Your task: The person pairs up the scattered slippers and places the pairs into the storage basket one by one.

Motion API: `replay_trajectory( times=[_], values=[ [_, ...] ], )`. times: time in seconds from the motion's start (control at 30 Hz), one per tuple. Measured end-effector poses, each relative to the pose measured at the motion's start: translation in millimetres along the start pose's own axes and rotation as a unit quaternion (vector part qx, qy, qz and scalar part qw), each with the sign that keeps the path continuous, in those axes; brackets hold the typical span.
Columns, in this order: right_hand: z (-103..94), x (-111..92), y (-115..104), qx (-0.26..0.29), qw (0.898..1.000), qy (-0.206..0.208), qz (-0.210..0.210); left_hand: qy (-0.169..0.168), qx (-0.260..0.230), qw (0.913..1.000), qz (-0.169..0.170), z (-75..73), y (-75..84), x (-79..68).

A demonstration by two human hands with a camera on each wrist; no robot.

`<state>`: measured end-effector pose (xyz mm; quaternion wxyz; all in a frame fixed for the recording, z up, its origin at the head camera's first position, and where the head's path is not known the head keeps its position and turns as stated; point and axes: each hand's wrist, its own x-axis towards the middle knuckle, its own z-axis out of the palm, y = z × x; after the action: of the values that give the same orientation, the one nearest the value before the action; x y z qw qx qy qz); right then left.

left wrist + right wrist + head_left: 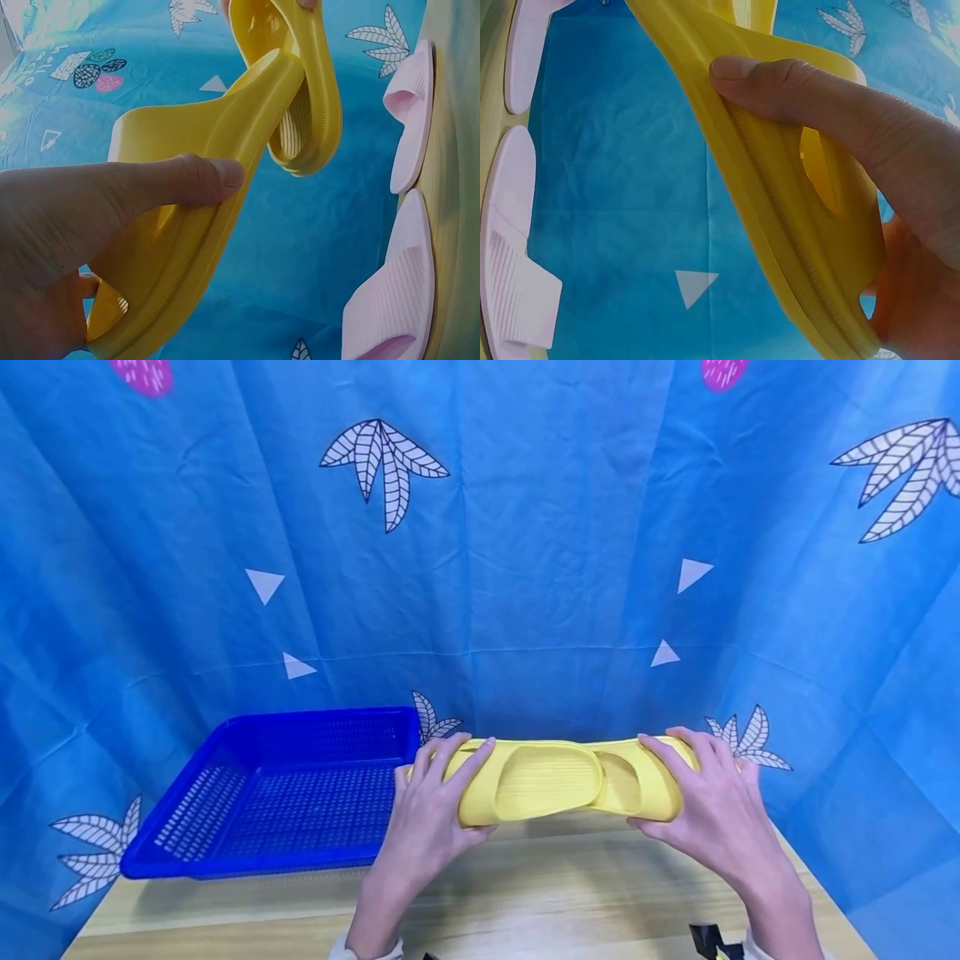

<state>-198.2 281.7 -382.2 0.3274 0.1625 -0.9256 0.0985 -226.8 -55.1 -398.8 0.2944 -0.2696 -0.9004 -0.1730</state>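
Each hand grips one yellow slide slipper by its strap end, held up over the wooden table. My left hand has its thumb along the sole edge of the left yellow slipper, fingers over the strap. My right hand clasps the right yellow slipper in the same way. Their heels point inward and overlap, the left slipper's heel lying in front of the right one's in the head view. The left wrist view shows the left slipper nearer and the right slipper beyond it.
Two pale pink slippers lie end to end on the table, hidden in the head view. To the left stands a blue perforated plastic basket. A blue patterned curtain hangs behind and around the table.
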Motion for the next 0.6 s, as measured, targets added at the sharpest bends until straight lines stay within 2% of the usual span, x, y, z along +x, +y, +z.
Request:
replay_trajectory(
  times=[0.6],
  values=[
    [14.6, 0.9, -11.6, -0.039, 0.999, -0.010, -0.016, -0.005, 0.006, 0.9999, 0.007, 7.1, 4.5, -0.5]
  ],
)
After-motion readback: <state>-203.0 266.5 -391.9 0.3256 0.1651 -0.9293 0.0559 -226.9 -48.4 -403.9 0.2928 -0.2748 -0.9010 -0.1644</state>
